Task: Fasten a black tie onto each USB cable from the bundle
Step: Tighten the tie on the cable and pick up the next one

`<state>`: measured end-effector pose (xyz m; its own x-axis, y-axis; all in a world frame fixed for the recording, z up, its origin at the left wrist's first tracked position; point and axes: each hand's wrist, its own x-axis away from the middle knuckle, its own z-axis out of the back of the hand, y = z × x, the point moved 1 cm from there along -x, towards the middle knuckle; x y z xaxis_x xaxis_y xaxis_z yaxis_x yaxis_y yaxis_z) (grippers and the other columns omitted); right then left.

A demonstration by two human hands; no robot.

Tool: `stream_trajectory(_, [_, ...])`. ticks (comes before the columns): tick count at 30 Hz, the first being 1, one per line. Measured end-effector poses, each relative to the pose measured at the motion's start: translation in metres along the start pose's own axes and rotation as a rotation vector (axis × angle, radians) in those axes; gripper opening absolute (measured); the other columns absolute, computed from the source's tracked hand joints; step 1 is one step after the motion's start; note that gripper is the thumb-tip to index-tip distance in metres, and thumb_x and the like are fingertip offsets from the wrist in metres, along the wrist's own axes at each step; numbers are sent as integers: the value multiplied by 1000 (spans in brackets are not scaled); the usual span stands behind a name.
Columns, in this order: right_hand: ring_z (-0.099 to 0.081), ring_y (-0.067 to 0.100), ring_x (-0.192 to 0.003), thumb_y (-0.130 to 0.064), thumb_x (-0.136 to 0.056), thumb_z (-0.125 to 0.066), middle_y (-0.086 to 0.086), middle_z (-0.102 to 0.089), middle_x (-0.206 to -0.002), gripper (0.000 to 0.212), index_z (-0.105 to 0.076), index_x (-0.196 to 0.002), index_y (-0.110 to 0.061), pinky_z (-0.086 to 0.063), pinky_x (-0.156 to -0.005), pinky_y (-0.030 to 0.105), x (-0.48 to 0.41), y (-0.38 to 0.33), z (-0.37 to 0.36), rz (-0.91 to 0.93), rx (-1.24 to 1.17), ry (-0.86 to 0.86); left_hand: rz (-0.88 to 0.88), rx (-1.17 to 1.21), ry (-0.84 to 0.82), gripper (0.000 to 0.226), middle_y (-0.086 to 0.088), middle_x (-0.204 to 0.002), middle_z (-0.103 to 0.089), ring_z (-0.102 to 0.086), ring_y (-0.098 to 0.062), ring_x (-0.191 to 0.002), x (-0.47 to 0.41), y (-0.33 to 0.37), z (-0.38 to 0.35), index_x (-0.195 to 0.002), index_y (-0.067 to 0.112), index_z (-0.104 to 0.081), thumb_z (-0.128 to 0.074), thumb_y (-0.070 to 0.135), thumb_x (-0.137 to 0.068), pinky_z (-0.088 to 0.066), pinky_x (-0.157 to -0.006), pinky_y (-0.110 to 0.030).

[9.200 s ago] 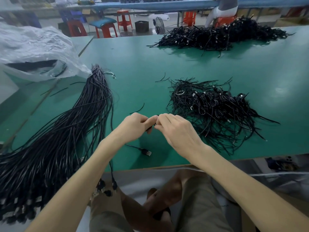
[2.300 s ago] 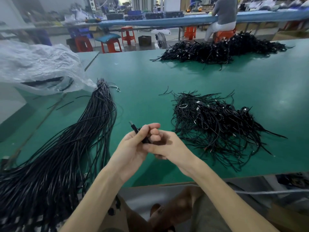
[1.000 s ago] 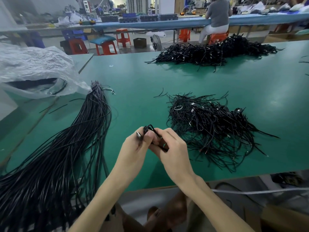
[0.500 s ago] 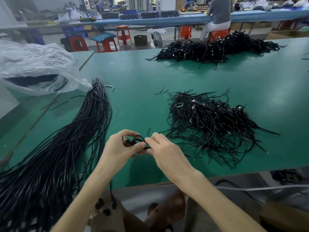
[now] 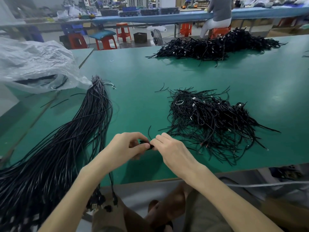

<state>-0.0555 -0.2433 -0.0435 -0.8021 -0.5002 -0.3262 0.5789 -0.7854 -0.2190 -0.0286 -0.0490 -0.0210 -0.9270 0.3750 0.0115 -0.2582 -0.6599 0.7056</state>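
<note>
Head: grips [image 5: 124, 149] [image 5: 173, 149] (curled) on cable [image 5: 148, 146]

— Where is the bundle?
— The thick bundle of long black USB cables [image 5: 66, 139] lies fanned along the left of the green tabletop [image 5: 137, 104], its plugs hanging over the near edge.
— And the single one?
— A small black cable [image 5: 148, 146], mostly hidden, is pinched between the left hand [image 5: 127, 148] and the right hand [image 5: 172, 151]. A thin black tie [image 5: 149, 131] curves just beyond it.
</note>
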Motion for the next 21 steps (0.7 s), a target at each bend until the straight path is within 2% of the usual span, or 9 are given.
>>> stream_trajectory(2, [-53, 26, -95, 13, -90, -51, 7, -59, -97, 29, -64, -107, -7, -49, -75, 40, -3, 0, 2, 53, 30, -8, -24, -177, -134, 11, 10, -72, -70, -64, -5, -61, -3, 2, -2, -97, 34, -65, -57, 36, -104, -52, -66, -19])
stream_trajectory(5, [-56, 27, -81, 6, -91, -51, 7, -60, -84, 19, -66, -90, -6, -51, -68, 38, -6, 1, 6, 109, 71, 89, 16, -211, -223, 34, 4, -79, -64, -57, -13, -62, -7, 3, -12, -93, 16, -56, -38, 39, -109, -49, -70, -29])
stream_trajectory(8, [-59, 27, -81, 6, -89, -59, 6, -63, -84, 16, -68, -92, -7, -52, -71, 37, -10, 7, 3, 105, 123, 184, 17, -221, -148, 36, -3, -84, -62, -52, -21, -71, -10, 0, -22, -89, 16, -45, -31, 40, -110, -47, -75, -43])
stream_trajectory(10, [-64, 28, -92, -4, -92, -68, 5, -68, -95, 12, -71, -103, -8, -53, -81, 39, -13, 10, 0, 74, 160, 233, 10, -273, -71, 34, -5, -82, -60, -54, -29, -73, -12, -3, -27, -85, 18, -39, -31, 38, -111, -46, -73, -48])
stream_trajectory(11, [-65, 28, -103, -9, -91, -72, 6, -70, -107, 23, -70, -114, -8, -52, -90, 41, -14, 11, 0, 32, 178, 263, 8, -274, -13, 34, -5, -80, -59, -54, -32, -72, -14, -6, -29, -83, 19, -37, -31, 37, -111, -45, -70, -47])
stream_trajectory(13, [-59, 30, -121, -17, -87, -76, 10, -64, -130, 46, -63, -130, -5, -47, -105, 44, -14, 12, 2, -78, 201, 327, 23, -175, 151, 39, 0, -73, -53, -49, -25, -65, -19, -12, -29, -79, 19, -37, -29, 39, -111, -36, -62, -41])
stream_trajectory(16, [-56, 30, -113, -24, -85, -80, 11, -58, -123, 46, -62, -124, -6, -46, -98, 43, -14, 14, 6, -266, 121, 384, 137, 141, 345, 43, 5, -66, -42, -36, -16, -59, -27, -25, -24, -75, 15, -40, -28, 34, -112, -29, -59, -35])
stream_trajectory(19, [-45, 23, -111, -44, -93, -68, 0, -54, -115, 36, -61, -116, -17, -35, -97, 39, -15, 11, -3, -444, -28, 157, 213, 490, 365, 40, 12, -58, -32, -26, -10, -50, -29, -34, -26, -79, 16, -41, -30, 35, -113, -25, -45, -23])
stream_trajectory(21, [-40, 21, -115, -52, -96, -61, -2, -52, -118, 36, -60, -117, -22, -29, -100, 37, -16, 7, -15, -514, -59, 33, 208, 541, 363, 39, 13, -57, -29, -23, -8, -47, -27, -35, -28, -81, 16, -41, -31, 37, -113, -23, -41, -19])
